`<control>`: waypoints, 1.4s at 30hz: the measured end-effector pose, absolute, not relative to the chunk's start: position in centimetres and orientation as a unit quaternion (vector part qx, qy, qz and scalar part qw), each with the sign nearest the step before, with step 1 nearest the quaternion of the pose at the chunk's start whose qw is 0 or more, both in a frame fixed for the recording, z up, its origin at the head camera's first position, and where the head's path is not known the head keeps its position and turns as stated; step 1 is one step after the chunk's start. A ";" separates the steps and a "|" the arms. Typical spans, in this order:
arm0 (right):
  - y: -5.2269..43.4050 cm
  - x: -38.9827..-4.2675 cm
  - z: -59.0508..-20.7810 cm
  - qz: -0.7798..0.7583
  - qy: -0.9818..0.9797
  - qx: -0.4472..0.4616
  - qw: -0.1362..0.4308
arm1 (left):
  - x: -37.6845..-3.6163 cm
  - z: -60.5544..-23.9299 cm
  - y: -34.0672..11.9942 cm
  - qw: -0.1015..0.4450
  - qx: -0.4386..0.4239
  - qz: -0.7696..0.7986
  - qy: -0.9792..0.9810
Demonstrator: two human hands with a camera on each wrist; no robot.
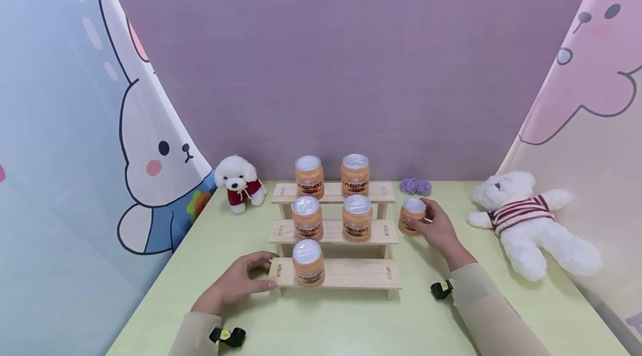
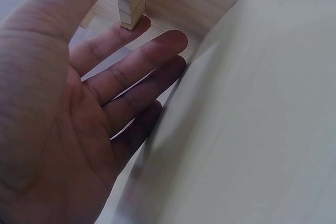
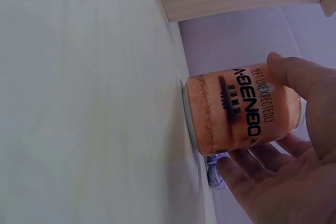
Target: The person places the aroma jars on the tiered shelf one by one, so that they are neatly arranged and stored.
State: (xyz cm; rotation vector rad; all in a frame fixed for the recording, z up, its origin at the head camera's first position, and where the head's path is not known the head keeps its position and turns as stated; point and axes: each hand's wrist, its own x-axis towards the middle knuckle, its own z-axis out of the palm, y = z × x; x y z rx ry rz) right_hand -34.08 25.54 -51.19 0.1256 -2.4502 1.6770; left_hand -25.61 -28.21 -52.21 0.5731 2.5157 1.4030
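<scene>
My right hand [image 1: 440, 228] holds an orange jar [image 1: 412, 216] with a clear lid, right of a three-tier wooden stand [image 1: 356, 273]. The right wrist view shows thumb and fingers on opposite sides of this labelled jar [image 3: 241, 108], its base at the tabletop. My left hand [image 1: 241, 281] grips the left end of the stand's lowest step, thumb in front and fingers behind. In the left wrist view the step's end [image 2: 132, 1] lies between thumb and index finger; the other fingers extend loosely. Matching jars stand on the steps: two on top, two midway, one at lower left [image 1: 308, 264].
A white plush dog [image 1: 238, 183] in red sits left of the stand. A white plush bear [image 1: 524, 222] in a striped top lies at the right. Purple yarn [image 1: 415, 186] rests behind the held jar. A purple backdrop [image 1: 321, 66] rises behind the pale green table [image 1: 351, 328].
</scene>
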 end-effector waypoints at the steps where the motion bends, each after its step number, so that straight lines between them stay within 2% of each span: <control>1: 25.6 -34.1 -51.2 0.562 -0.822 0.041 0.085 | -25.6 -52.2 -28.2 0.103 0.195 0.475 0.852; 42: 25.9 -33.4 -50.7 0.530 -0.842 0.035 0.096 | -25.6 -52.1 -28.1 0.103 0.195 0.470 0.855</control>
